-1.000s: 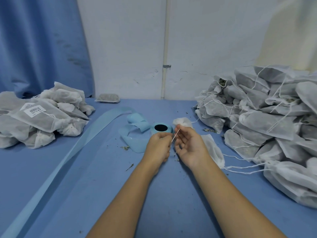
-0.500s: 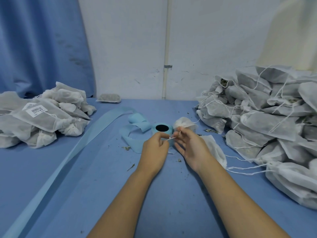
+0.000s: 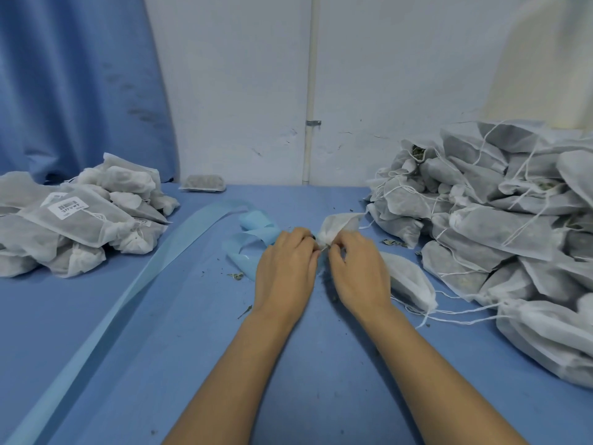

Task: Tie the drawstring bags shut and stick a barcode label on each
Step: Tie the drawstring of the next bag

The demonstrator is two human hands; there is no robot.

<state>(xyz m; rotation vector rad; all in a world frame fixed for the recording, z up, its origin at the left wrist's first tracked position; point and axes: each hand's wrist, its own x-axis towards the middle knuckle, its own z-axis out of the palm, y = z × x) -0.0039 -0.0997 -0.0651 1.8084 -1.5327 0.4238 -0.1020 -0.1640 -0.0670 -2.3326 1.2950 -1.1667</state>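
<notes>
At the grip: drawstring bag [image 3: 340, 226] of thin white non-woven cloth, matt, faintly fuzzy, half-translucent over dark contents. Right of the grip: heap of bags [image 3: 500, 232] in the same matt cloth, with thin white string. Left of the grip: liner strip [image 3: 179, 239] of pale blue paper, smooth, slight sheen. Farther left: barcode label [image 3: 67, 207], white matt paper, on cloth. Beneath the grip: table cover [image 3: 160, 348], blue, matt, smooth, flecked with dry crumbs. Beyond the grip: wall [image 3: 240, 91], white paint, matt, scuffed.
</notes>
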